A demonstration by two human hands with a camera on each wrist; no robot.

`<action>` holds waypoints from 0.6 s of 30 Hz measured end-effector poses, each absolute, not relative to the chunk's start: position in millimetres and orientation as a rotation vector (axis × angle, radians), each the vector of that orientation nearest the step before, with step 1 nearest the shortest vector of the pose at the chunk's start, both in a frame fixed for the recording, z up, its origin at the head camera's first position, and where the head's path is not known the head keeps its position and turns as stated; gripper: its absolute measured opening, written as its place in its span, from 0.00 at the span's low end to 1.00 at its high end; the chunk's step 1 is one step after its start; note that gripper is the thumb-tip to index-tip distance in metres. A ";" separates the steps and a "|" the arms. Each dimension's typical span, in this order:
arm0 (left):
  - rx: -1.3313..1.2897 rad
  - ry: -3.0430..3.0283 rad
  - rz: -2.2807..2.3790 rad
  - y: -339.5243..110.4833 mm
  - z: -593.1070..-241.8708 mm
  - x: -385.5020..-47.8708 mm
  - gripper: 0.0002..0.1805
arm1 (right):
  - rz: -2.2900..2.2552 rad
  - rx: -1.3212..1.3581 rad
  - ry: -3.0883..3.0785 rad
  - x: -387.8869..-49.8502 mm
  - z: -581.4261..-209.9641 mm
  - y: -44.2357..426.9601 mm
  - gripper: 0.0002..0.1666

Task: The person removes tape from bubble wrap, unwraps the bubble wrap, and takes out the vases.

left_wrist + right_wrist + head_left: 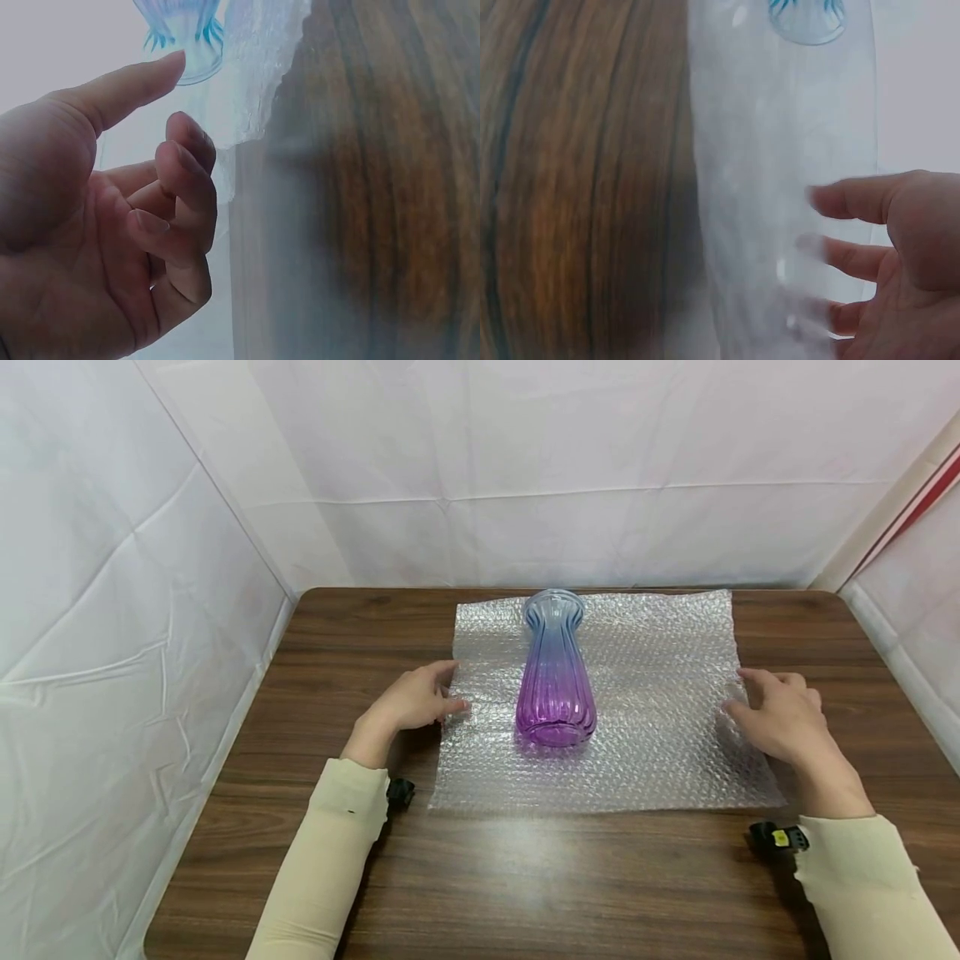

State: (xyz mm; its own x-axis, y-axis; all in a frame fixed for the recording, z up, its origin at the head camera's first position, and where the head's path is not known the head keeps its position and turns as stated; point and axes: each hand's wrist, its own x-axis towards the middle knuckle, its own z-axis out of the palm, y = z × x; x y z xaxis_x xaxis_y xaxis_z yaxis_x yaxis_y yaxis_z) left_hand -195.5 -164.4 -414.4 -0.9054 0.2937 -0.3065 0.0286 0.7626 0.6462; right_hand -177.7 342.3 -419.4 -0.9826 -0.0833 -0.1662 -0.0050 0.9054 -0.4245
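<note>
A ribbed glass vase (pixel 555 681), blue at the neck and purple at the base, is on a sheet of bubble wrap (pixel 645 727). In the head view its rim points to the back; whether it stands or lies I cannot tell. My left hand (pixel 416 697) is at the sheet's left edge, thumb and fingers apart. In the left wrist view, the left hand (pixel 142 180) has loosely bent fingers and nothing between them. At the right edge is my right hand (pixel 783 714), fingers spread. The right wrist view shows its fingers (pixel 851 259) by the bubble wrap (pixel 742 150); contact is unclear.
Under everything is a dark wooden table (pixel 480 885), its rear edge close to a white cloth wall (pixel 525 468). Another white cloth (pixel 97 652) hangs along the left side. A red strip (pixel 930 497) shows at the upper right.
</note>
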 end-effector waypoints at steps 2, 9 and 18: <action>0.238 2.580 0.930 -164.1 -414.3 -196.0 0.45 | -0.668 -0.058 2.904 -177.8 -418.6 339.5 0.41; 0.216 2.608 0.965 -162.4 -412.8 -197.2 0.43 | -0.701 -0.136 2.905 -178.5 -417.3 330.8 0.39; 0.220 2.617 1.052 -153.0 -406.8 -197.7 0.42 | -0.797 -0.143 2.841 -181.0 -414.7 314.1 0.40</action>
State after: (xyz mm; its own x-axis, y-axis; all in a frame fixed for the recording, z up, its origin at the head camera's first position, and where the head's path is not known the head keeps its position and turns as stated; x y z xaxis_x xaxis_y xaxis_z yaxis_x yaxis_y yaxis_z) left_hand -197.7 -153.0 -406.8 -0.9399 0.2546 -0.2278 0.0260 0.7182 0.6953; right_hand -181.0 314.1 -414.7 -0.9778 -0.1425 -0.1538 -0.0417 0.8510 -0.5235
